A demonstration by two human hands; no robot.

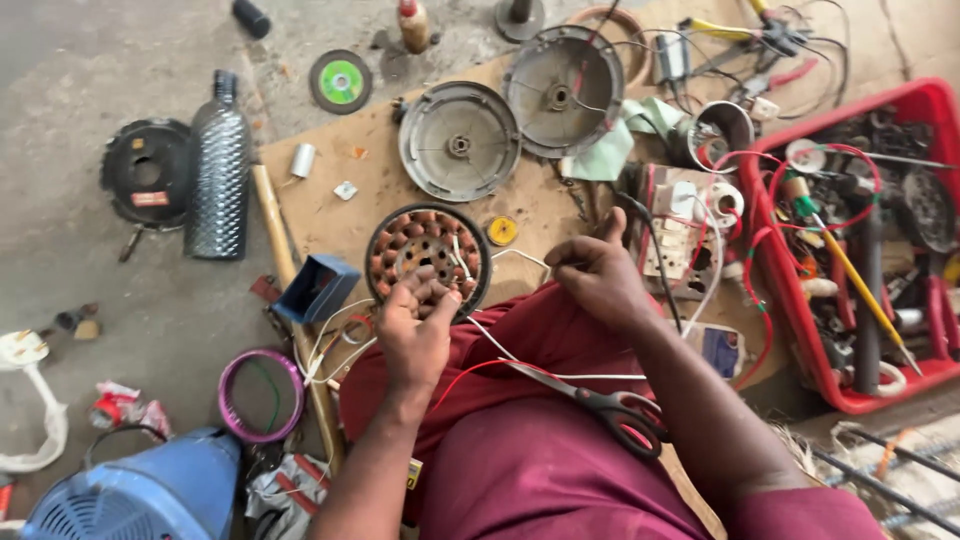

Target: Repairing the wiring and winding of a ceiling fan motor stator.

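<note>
Just beyond the left hand [415, 335] pinching white wires [470, 325] lies the stator [428, 252]

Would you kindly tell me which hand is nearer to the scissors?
Right. The right hand is above the scissors, which lie on the lap beside that forearm. The left hand is farther off, at the motor winding.

floor [90, 60]: grey concrete | cardboard sheet [340, 220]: two round metal covers [458, 140], wound stator [428, 255] | red crate [790, 300]
</note>
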